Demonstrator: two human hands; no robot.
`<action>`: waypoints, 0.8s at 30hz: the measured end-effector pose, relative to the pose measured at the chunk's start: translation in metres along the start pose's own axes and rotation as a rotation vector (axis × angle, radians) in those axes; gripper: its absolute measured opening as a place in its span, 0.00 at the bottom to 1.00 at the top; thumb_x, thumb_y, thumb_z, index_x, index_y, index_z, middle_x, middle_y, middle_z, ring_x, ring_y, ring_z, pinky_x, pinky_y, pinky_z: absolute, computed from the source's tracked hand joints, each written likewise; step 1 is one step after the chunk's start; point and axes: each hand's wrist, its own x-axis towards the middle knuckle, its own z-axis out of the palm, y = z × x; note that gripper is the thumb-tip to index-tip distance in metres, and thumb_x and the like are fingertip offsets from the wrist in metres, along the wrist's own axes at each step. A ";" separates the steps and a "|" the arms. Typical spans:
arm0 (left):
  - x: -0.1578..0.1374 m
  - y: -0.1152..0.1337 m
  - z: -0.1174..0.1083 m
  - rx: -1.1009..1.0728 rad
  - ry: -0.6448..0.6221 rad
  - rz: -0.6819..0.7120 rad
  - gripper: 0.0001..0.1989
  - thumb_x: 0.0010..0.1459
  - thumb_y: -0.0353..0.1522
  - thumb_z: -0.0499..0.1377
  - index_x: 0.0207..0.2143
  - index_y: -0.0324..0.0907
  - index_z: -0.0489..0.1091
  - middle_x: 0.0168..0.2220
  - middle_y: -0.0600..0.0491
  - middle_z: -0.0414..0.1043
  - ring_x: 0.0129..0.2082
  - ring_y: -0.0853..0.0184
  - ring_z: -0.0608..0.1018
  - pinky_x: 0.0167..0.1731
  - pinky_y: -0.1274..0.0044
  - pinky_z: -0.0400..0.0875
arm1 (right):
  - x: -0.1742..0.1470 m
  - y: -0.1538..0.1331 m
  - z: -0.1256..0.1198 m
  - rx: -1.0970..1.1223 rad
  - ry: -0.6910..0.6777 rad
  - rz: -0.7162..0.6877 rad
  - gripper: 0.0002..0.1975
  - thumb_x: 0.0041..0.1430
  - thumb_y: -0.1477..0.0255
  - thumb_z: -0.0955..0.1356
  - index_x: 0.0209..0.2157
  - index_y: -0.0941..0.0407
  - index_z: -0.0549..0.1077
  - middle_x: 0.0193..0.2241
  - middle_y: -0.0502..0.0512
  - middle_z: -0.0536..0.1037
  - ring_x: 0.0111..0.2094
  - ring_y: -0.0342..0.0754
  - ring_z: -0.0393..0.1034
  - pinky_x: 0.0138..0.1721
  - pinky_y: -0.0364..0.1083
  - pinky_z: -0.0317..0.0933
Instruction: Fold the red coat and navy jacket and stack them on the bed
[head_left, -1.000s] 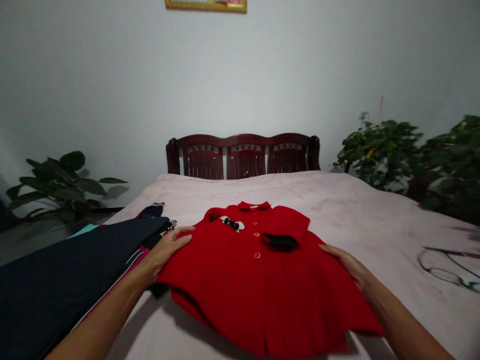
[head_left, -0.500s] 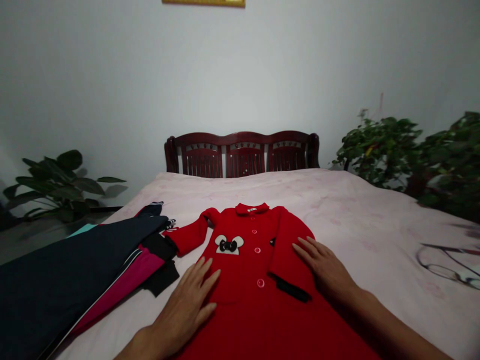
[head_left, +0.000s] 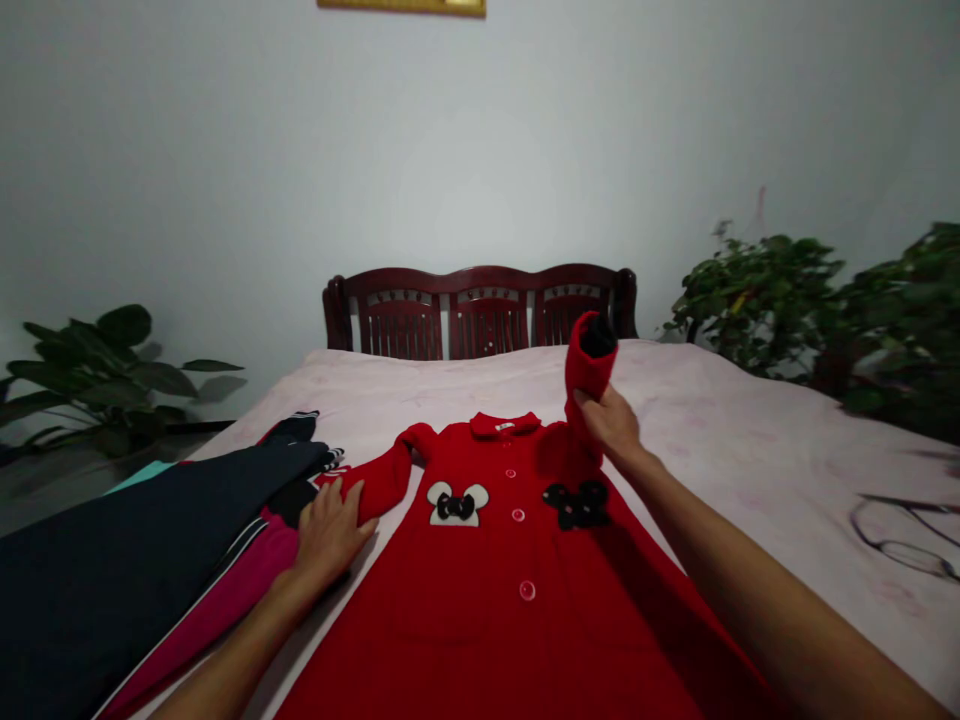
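A red coat [head_left: 480,600] lies front up on the bed, with round buttons, a collar, a black-and-white mouse-ear patch on its left and a black patch on its right. My right hand [head_left: 611,420] is closed around the right-side sleeve [head_left: 589,360] and holds it upright, so its dark cuff opening faces up. On the other side, my left hand [head_left: 330,530] rests over the lower end of the left-side sleeve [head_left: 382,478], fingers stretched out and thumb apart. The cuff there is partly hidden by that hand.
Dark trousers [head_left: 165,530] and a magenta garment [head_left: 217,625] lie at the left on the pale pink sheet [head_left: 720,460]. Eyeglasses [head_left: 900,545] rest at the right. A wooden headboard [head_left: 487,310] stands at the back, with plants [head_left: 757,300] on both sides.
My right hand has taken hold of the right-side sleeve and lifted it off the coat front, uncovering the black patch. My left hand has moved left and forward from the chest to the other sleeve.
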 end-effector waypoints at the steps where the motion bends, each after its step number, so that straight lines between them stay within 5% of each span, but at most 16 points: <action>1: 0.007 -0.002 0.000 0.044 -0.035 -0.010 0.33 0.54 0.37 0.59 0.62 0.38 0.61 0.64 0.34 0.57 0.64 0.45 0.61 0.59 0.56 0.55 | -0.005 -0.005 0.015 -0.017 -0.044 -0.057 0.27 0.63 0.60 0.57 0.61 0.55 0.64 0.53 0.61 0.74 0.53 0.59 0.68 0.50 0.52 0.61; 4: 0.015 -0.005 0.004 0.069 -0.075 0.032 0.35 0.48 0.29 0.61 0.61 0.42 0.62 0.65 0.35 0.57 0.62 0.43 0.63 0.56 0.56 0.58 | -0.037 -0.004 0.066 -0.170 -0.328 -0.301 0.34 0.63 0.61 0.59 0.67 0.60 0.52 0.65 0.65 0.59 0.64 0.56 0.54 0.60 0.51 0.52; 7: 0.019 -0.010 0.003 0.037 -0.049 0.059 0.29 0.52 0.26 0.57 0.58 0.45 0.66 0.62 0.40 0.62 0.59 0.47 0.67 0.53 0.59 0.63 | -0.073 0.008 0.107 -0.246 -0.550 -0.418 0.36 0.59 0.59 0.64 0.65 0.61 0.58 0.65 0.67 0.60 0.65 0.57 0.53 0.62 0.51 0.48; 12: 0.041 -0.036 -0.033 -0.103 0.056 -0.020 0.21 0.62 0.29 0.49 0.57 0.45 0.67 0.58 0.44 0.68 0.50 0.52 0.75 0.48 0.61 0.70 | -0.098 0.025 0.124 -0.283 -0.559 -0.483 0.32 0.65 0.59 0.58 0.66 0.60 0.56 0.67 0.66 0.57 0.67 0.59 0.48 0.65 0.55 0.41; 17: 0.079 -0.058 -0.093 -0.274 0.336 -0.145 0.21 0.61 0.25 0.45 0.54 0.32 0.67 0.53 0.38 0.68 0.53 0.44 0.72 0.50 0.56 0.69 | -0.103 0.031 0.123 -0.292 -0.500 -0.515 0.31 0.67 0.60 0.56 0.67 0.60 0.56 0.67 0.67 0.56 0.67 0.60 0.47 0.66 0.56 0.40; 20: 0.106 -0.028 -0.125 -0.380 0.539 -0.033 0.19 0.61 0.23 0.45 0.51 0.32 0.68 0.58 0.41 0.64 0.60 0.47 0.65 0.59 0.58 0.61 | -0.107 0.033 0.128 -0.293 -0.467 -0.510 0.31 0.67 0.60 0.56 0.67 0.59 0.56 0.67 0.66 0.56 0.67 0.60 0.48 0.66 0.56 0.40; 24: 0.136 0.065 -0.148 -0.557 0.700 0.310 0.22 0.56 0.19 0.50 0.51 0.41 0.70 0.65 0.45 0.56 0.66 0.55 0.58 0.64 0.63 0.56 | -0.109 0.035 0.132 -0.290 -0.447 -0.501 0.31 0.67 0.61 0.56 0.67 0.58 0.55 0.67 0.65 0.57 0.67 0.59 0.48 0.66 0.56 0.40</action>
